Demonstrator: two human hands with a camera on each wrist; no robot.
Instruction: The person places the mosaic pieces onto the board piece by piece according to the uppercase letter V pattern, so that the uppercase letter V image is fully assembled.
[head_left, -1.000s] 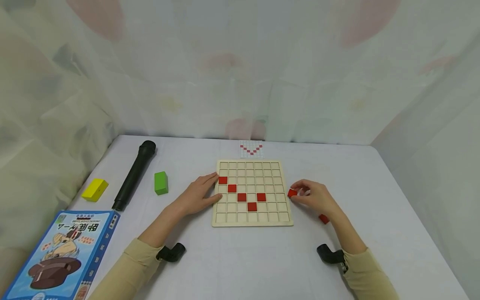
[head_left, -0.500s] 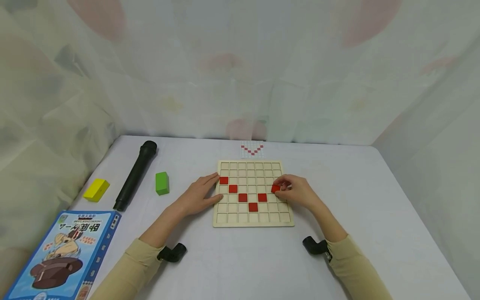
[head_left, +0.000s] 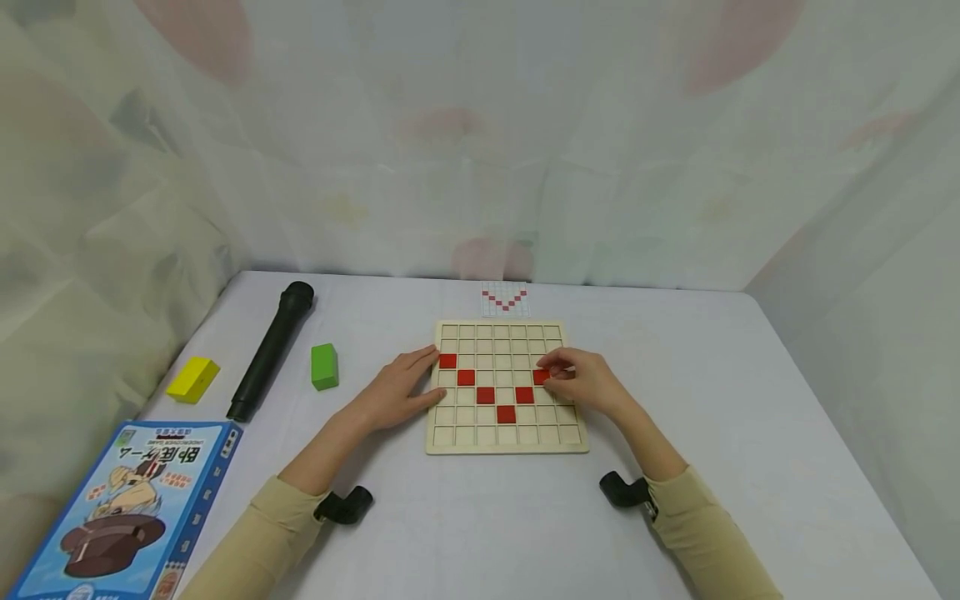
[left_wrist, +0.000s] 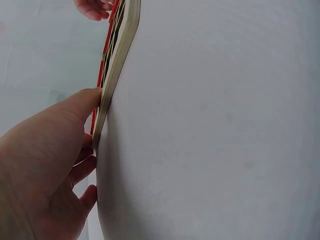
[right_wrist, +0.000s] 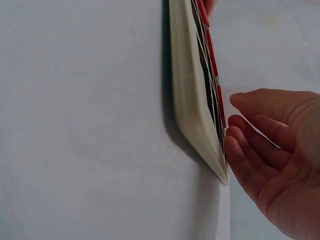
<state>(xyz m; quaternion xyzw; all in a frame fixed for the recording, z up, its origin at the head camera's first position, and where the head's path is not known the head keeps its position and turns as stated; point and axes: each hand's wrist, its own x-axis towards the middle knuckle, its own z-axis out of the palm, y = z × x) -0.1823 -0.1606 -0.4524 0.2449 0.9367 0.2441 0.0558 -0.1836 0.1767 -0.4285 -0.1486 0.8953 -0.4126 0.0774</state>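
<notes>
A pale wooden grid board (head_left: pixel 459 435) lies flat on the white table. Several red square tiles (head_left: pixel 506 414) sit in its cells, running diagonally down from the left and up to the right. At the right end of that row, my right hand (head_left: pixel 588 383) has thumb and fingertips around one red tile (head_left: pixel 541 377), which lies over a cell. Edge-on in the right wrist view, that tile (right_wrist: pixel 221 106) lines up with its neighbours beside my fingertips. My left hand (head_left: pixel 397 387) rests at the board's left edge, thumb and fingers extended onto the rim.
A small pattern card (head_left: pixel 505 300) with a red V of squares lies behind the board. To the left are a green block (head_left: pixel 325 367), a yellow block (head_left: pixel 192 380), a black rod (head_left: pixel 270 354) and a blue game box (head_left: pixel 127 508). Cloth walls surround the table.
My right hand has carried the red tile left, from beside the board onto the grid. Another red tile near my right wrist earlier is now out of sight. The left hand stays put.
</notes>
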